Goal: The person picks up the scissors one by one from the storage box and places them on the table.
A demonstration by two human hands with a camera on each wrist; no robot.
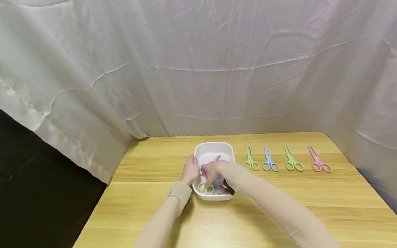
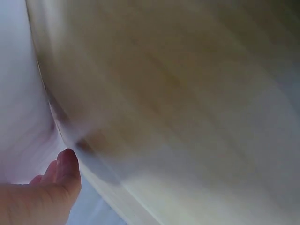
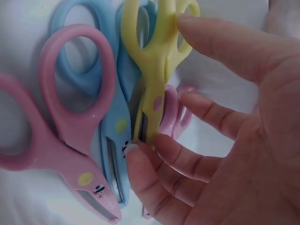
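A white box [image 1: 214, 147] stands on the table with several pairs of scissors in it. My left hand [image 1: 190, 169] rests against its left side; in the left wrist view the fingers [image 2: 69, 171] lie fairly straight along the white wall. Inside the box, my right hand [image 1: 212, 170] holds the yellow scissors [image 3: 152, 61], its thumb at the handles and curled fingers round the blade end. Blue scissors [image 3: 108, 70] and pink scissors [image 3: 77, 150] lie beside these in the right wrist view. Another pair of pink scissors is partly hidden behind the fingers.
Right of the box, four scissors lie in a row: green scissors [image 1: 249, 159], blue scissors [image 1: 269, 160], more green scissors [image 1: 291, 160] and pink scissors [image 1: 317, 161]. The wooden table [image 1: 149, 165] meets a grey curtain [image 1: 198, 86] at the back.
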